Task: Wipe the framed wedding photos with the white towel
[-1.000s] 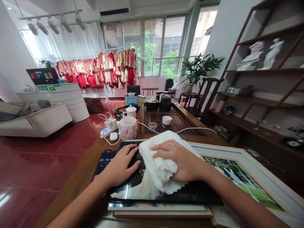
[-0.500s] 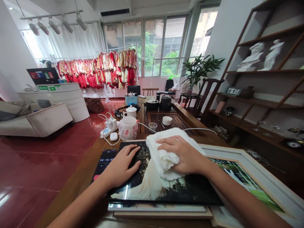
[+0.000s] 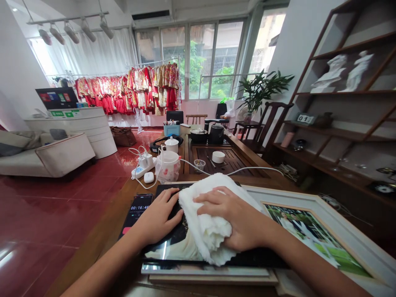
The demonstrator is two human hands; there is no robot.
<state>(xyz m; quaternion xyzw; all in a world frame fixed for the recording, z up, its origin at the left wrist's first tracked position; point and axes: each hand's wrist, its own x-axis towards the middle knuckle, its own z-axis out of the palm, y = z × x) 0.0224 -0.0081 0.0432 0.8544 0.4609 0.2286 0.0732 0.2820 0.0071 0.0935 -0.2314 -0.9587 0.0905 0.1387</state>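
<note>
My left hand [image 3: 157,218] lies flat on a black glossy framed photo [image 3: 256,258], steadying it, with nothing in its fingers. My right hand [image 3: 230,218] presses a bunched white towel [image 3: 201,225] against the glass and holds it there. The towel covers the middle of the picture, and a pale gown shows beside it. The photo rests on other flat frames [image 3: 207,272]. To its right lies a large white-matted framed photo [image 3: 312,231] with green grass. A phone [image 3: 137,208] showing a timer sits next to my left hand.
A wooden table [image 3: 102,243] carries a power strip [image 3: 142,167], a white earbud case [image 3: 149,177], a floral teapot [image 3: 168,166], and a tea tray [image 3: 229,163] behind the frames. White cables cross the table. Red floor tiles lie to the left.
My right hand and the towel have slid toward me and slightly left across the glass. My left hand stays in place.
</note>
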